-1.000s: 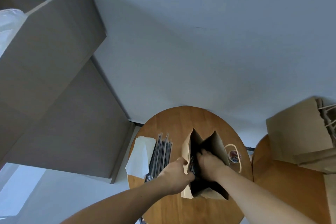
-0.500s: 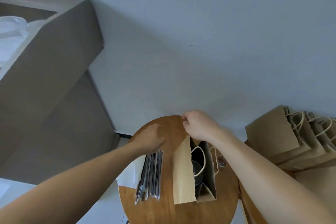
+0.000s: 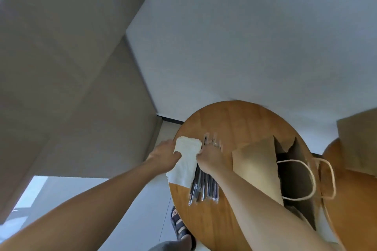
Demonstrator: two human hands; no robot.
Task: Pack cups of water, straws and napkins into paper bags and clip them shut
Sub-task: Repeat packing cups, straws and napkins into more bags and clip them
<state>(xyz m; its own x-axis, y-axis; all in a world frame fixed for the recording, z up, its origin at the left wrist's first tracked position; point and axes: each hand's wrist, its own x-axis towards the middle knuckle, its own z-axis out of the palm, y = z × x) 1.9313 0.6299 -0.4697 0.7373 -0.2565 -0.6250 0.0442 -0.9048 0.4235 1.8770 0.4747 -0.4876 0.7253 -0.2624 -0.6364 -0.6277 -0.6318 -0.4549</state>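
Napkins [image 3: 186,161]: white stack at the bench's [image 3: 234,122] left edge, just left of the straws [image 3: 205,186].
Left hand [image 3: 164,155]: fingers grasping the stack's left side.
Right hand [image 3: 210,158]: fingers pinching its right edge.
Paper bag [image 3: 255,167]: open, right of the straws.

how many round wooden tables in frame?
2. One wooden table in the middle holds the napkins, straws and open paper bag. The second table shows partly at the right edge.
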